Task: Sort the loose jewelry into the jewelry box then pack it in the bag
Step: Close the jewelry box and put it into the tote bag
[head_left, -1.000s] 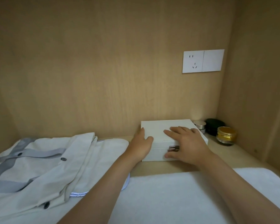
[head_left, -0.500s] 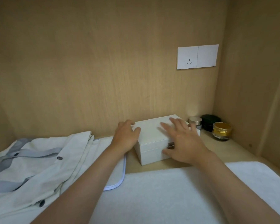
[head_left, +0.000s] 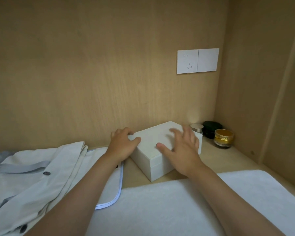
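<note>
The white jewelry box [head_left: 152, 138] stands closed on the wooden shelf, turned at an angle with one corner toward me. My left hand [head_left: 122, 145] grips its far left corner, thumb on the lid and fingers round the back. My right hand [head_left: 182, 150] lies on the lid with fingers spread, thumb down on the front face; it is slightly blurred. The cream canvas bag [head_left: 32, 169] with grey straps lies flat at the left, close to the box. No loose jewelry is in sight.
A white towel [head_left: 160, 210] covers the shelf front. A white pad with blue piping [head_left: 112, 195] lies beside the bag. A gold-lidded jar [head_left: 223, 137], a black jar [head_left: 211, 129] and a silver-capped jar [head_left: 197, 127] crowd the back right corner. Wooden walls close in behind and right.
The box has turned from square-on to angled and shifted left toward the bag, both hands moving with it. My left hand went from its front left corner to its far left corner.
</note>
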